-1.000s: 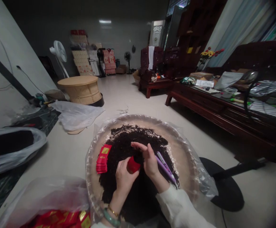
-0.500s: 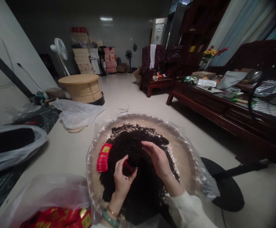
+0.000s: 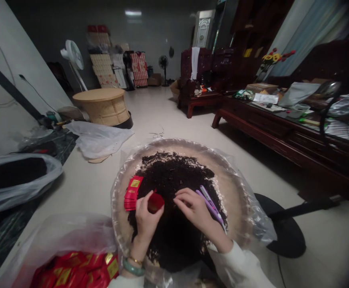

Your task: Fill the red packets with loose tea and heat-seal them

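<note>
My left hand grips a small red packet, its mouth spread into a round opening that faces me. To the right, my right hand hovers over dark loose leaves that look like tea, fingers bent and thumb drawn in; whatever they pinch is too small to make out. The leaves lie heaped on a large round tray lined with clear plastic. Beside my left hand, a fanned stack of flat red packets rests at the tray's left. A purple clamp tool, resembling a hair straightener, lies partly behind my right hand.
A plastic bag full of red packets stands at lower left. Further left is a plastic-lined container of dark material. A black round stand base sits right of the tray. A low wooden table stands beyond it.
The packet in my left hand has turned so its open mouth shows. My right hand has moved lower with fingers drawn together, and the purple tool behind it has come into sight.
</note>
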{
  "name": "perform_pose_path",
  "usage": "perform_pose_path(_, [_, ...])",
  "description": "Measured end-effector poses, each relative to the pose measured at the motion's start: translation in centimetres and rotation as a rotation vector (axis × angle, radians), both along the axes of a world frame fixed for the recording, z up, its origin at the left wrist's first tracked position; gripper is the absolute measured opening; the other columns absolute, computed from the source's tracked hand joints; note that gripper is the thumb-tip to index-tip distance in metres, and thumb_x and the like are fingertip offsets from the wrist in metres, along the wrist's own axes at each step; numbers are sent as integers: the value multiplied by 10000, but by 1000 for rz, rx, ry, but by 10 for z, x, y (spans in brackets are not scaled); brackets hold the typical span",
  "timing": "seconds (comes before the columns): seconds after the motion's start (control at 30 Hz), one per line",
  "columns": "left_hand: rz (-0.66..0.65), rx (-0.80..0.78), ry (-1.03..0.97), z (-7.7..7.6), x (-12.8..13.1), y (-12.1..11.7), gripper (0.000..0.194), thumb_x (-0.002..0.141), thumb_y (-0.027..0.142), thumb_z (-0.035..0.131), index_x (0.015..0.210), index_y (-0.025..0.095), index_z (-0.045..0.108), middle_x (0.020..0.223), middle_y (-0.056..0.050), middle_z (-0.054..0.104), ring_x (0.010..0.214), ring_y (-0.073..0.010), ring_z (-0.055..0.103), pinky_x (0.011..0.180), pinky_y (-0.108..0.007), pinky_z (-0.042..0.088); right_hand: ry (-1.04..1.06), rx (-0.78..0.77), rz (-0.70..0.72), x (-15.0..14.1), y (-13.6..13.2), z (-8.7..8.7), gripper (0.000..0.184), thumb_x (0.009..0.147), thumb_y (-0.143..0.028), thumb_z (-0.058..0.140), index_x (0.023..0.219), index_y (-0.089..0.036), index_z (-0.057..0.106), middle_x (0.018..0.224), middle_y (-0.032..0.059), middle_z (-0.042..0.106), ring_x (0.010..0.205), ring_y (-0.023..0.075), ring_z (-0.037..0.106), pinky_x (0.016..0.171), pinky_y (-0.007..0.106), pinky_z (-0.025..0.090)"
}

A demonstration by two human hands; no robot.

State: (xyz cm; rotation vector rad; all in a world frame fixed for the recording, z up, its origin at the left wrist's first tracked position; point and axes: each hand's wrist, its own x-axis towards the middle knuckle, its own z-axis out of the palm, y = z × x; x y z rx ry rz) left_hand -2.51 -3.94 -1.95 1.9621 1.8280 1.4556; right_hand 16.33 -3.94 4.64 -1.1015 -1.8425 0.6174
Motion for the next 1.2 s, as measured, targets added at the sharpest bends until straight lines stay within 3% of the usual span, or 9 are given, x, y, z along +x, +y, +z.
perform_pose_path(0.07, [83, -29, -10, 2, -22, 4, 472, 734, 417, 693, 1118, 153, 619, 969, -108, 652, 879, -250, 638, 803, -396, 546, -75, 16, 26, 0, -4, -8, 188, 921, -256, 515, 855, -201, 683, 884, 73, 660, 809, 183, 631, 712, 299, 527])
perform_pose_path(0.17, [155, -78, -36, 6, -53, 6, 528, 698, 485, 695, 1099, 148, 624, 928, -91, 645, 798, -227, 645, 727, -362, 557, -383, 87, 277, -13, -21, -36, 210, 925, -208, 474, 925, -173, 681, 936, 100, 675, 886, 200, 625, 771, 323, 537])
perform_pose_path(0.27, [181, -79, -50, 11, -66, 5, 528, 688, 491, 691, 1082, 146, 626, 901, -80, 647, 789, -218, 639, 727, -353, 553, -646, 239, 541, -41, -34, -71, 214, 924, -200, 477, 1001, -168, 674, 1186, 113, 640, 1207, 245, 510, 1026, 401, 429])
perform_pose_path(0.4, [161, -114, -83, 13, -62, 1, 502, 694, 466, 690, 1092, 170, 613, 895, -61, 646, 786, -206, 638, 722, -336, 555, -767, 369, 595, -97, -25, -105, 329, 944, -230, 462, 1249, -164, 565, 1395, 104, 505, 1347, 265, 366, 1131, 455, 291])
perform_pose_path(0.5, [125, -122, -83, 11, -58, -4, 506, 694, 458, 693, 1104, 177, 604, 925, -66, 642, 807, -214, 645, 738, -351, 558, -832, 386, 606, -129, -9, -120, 331, 915, -296, 521, 1203, -159, 605, 1281, 115, 598, 1291, 288, 435, 1140, 522, 250])
perform_pose_path(0.6, [89, -101, -59, 8, -57, -8, 496, 698, 449, 697, 1099, 173, 603, 938, -75, 641, 847, -231, 648, 776, -378, 555, -893, 435, 557, -127, -6, -129, 275, 909, -299, 520, 1082, -141, 665, 1155, 124, 659, 1217, 299, 507, 1130, 550, 260])
perform_pose_path(0.8, [24, -81, -66, 0, -50, -9, 499, 706, 440, 703, 1101, 155, 594, 929, -82, 642, 804, -217, 649, 740, -366, 563, -910, 627, 586, -50, -1, -110, 196, 926, -250, 482, 924, -217, 675, 1198, 45, 640, 1242, 219, 491, 1147, 451, 278])
perform_pose_path(1.07, [-32, -72, -58, 4, -41, -9, 509, 712, 433, 713, 1124, 164, 586, 979, -86, 647, 837, -222, 651, 772, -382, 561, -869, 427, 242, -14, 63, -43, 264, 911, -317, 488, 1050, -184, 669, 1273, 158, 583, 1262, 320, 452, 1119, 564, 250])
perform_pose_path(1.2, [-9, -85, -64, 5, -44, -10, 536, 703, 447, 716, 1138, 162, 589, 973, -83, 651, 795, -209, 652, 753, -370, 562, -768, 348, 185, 9, 37, -44, 413, 908, -363, 478, 1260, -174, 583, 1415, 167, 471, 1360, 327, 339, 1131, 553, 221])
